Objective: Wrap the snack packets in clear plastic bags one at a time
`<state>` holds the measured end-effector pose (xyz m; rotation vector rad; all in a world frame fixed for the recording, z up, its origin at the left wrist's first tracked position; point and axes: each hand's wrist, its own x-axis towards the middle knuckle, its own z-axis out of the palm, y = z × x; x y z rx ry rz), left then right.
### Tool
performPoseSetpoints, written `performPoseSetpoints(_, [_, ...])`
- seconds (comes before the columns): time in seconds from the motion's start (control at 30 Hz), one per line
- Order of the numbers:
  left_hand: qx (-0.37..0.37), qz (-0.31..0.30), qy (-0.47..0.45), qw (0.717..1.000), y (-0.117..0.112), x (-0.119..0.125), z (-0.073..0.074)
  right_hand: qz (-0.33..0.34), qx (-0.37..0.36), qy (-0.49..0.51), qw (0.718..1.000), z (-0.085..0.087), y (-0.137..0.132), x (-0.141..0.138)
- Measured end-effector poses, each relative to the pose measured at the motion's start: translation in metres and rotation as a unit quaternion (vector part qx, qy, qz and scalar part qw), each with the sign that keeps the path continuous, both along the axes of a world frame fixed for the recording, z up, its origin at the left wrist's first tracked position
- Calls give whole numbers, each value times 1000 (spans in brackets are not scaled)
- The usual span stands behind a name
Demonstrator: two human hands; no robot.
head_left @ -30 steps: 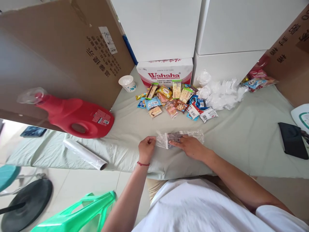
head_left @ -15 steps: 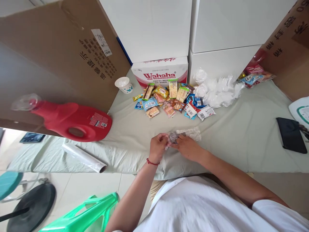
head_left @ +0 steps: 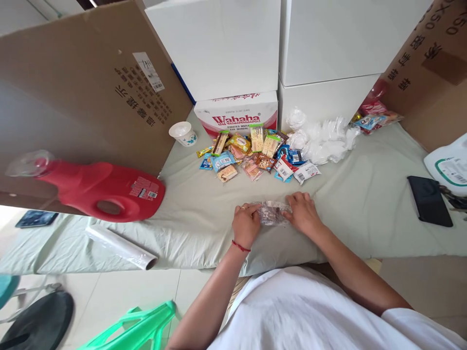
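On the cloth in front of me lies a clear plastic bag (head_left: 272, 214) with dark brown printed packets showing through it. My left hand (head_left: 247, 222), with a red cord on the wrist, grips the bag's left end between thumb and fingers. At the right end, my right hand (head_left: 303, 213) has its thumb against the plastic and its bent fingers around the bag's edge. Parts of both ends are hidden under the hands. Beyond them is a pile of small wrapped snacks (head_left: 251, 153), and to its right a heap of crumpled clear plastic bags (head_left: 324, 141).
A red jug (head_left: 109, 189) lies on its side at left, near a roll of plastic film (head_left: 122, 245). A paper cup (head_left: 183, 133) stands by the Wahaha carton (head_left: 237, 114). At right are a black phone (head_left: 429, 200) and a white bottle (head_left: 450, 163). Cardboard walls flank the table.
My right hand has moved right, from over the packets to the bag's right end. The bag now lies flatter between my hands. The view has shifted slightly.
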<state>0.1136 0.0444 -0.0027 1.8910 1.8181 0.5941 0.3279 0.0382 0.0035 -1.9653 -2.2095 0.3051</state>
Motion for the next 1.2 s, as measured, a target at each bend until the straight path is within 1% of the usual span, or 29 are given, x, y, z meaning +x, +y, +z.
performPoseSetpoints(0.1, [9, 1, -14, 1000, -2, 1, -2, 1, -23, -15, 1000, -8, -9, -7])
performPoseSetpoints(0.2, [23, 16, -24, 999, -3, 2, -5, -24, -48, -4, 999, -5, -17, -15])
performPoseSetpoints(0.27, [38, 29, -27, 999, -4, 3, -6, -26, -69, 25, 997, -2, -19, -20])
performPoseSetpoints(0.33, [42, 34, -24, 998, -6, 5, -7, -19, -72, 80, 994, 0, -20, -25])
performPoseSetpoints(0.4, [31, 51, -9, 998, -6, 7, -7, -28, -48, 151, 987, 0, -20, -30])
performPoseSetpoints(0.43, [19, 69, 2, 997, -6, 8, -6, -38, -32, 186, 981, 0, -20, -32])
performPoseSetpoints(0.53, [-32, 121, 39, 991, -3, 10, -3, -53, -9, 287, 957, -2, -17, -41])
performPoseSetpoints(0.63, [-68, 119, 60, 989, -2, 10, -1, -46, -45, 378, 924, -6, -16, -52])
performPoseSetpoints(0.7, [-49, 102, 28, 993, -5, 12, 0, -59, -81, 444, 890, -9, -17, -60])
performPoseSetpoints(0.73, [-19, 90, 0, 996, -8, 13, 0, -74, -97, 490, 863, -10, -18, -62])
performPoseSetpoints(0.77, [24, 69, -27, 997, -12, 16, 1, -92, -112, 545, 826, -10, -20, -63])
performPoseSetpoints(0.8, [76, 37, -45, 995, -18, 19, 3, -110, -126, 605, 778, -10, -23, -63])
performPoseSetpoints(0.83, [129, -3, -49, 990, -23, 22, 4, -123, -139, 666, 723, -8, -26, -61])
performPoseSetpoints(0.9, [216, -90, -27, 972, -34, 30, 7, -140, -159, 764, 609, -5, -32, -53])
performPoseSetpoints(0.93, [241, -129, -17, 962, -38, 33, 7, -146, -169, 797, 562, -3, -35, -47])
performPoseSetpoints(0.97, [252, -161, -11, 954, -41, 36, 7, -152, -180, 819, 523, -1, -37, -41])
performPoseSetpoints(1.0, [252, -187, -9, 949, -43, 39, 6, -158, -193, 834, 492, -1, -40, -35])
performPoseSetpoints(1.03, [245, -211, -10, 946, -44, 41, 5, -164, -207, 842, 471, -1, -42, -29])
performPoseSetpoints(1.07, [235, -238, -12, 942, -43, 43, 3, -171, -220, 844, 459, -2, -45, -24])
performPoseSetpoints(1.1, [223, -265, -15, 938, -43, 44, 1, -180, -230, 840, 457, -4, -46, -21])
performPoseSetpoints(1.13, [212, -290, -22, 933, -42, 45, -1, -192, -232, 833, 465, -7, -48, -18])
performPoseSetpoints(1.2, [203, -330, -56, 920, -41, 44, -4, -213, -217, 813, 496, -11, -50, -15])
